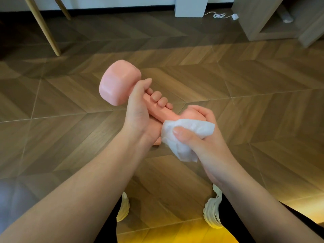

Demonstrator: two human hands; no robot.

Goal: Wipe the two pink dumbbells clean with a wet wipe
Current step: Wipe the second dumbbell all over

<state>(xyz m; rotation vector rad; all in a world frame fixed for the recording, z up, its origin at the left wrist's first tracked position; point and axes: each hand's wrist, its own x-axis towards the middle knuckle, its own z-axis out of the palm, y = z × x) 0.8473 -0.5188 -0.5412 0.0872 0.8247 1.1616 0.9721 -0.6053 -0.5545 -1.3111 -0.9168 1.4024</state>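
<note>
I hold one pink dumbbell (119,84) in the air above the floor, tilted with its far head up and to the left. My left hand (140,111) grips its handle, fingers curled round it. My right hand (198,130) holds a white wet wipe (182,137) wrapped over the dumbbell's near head, thumb pressing on the wipe. That near head is mostly hidden by the wipe and my hand. A second dumbbell is not in view.
Wooden herringbone floor (245,102) lies below. Wooden chair legs (43,27) stand at the back left, a white post (191,6) with a white cable (220,15) at the back, a wooden cabinet (273,20) at the back right. My white shoes (212,209) are below my hands.
</note>
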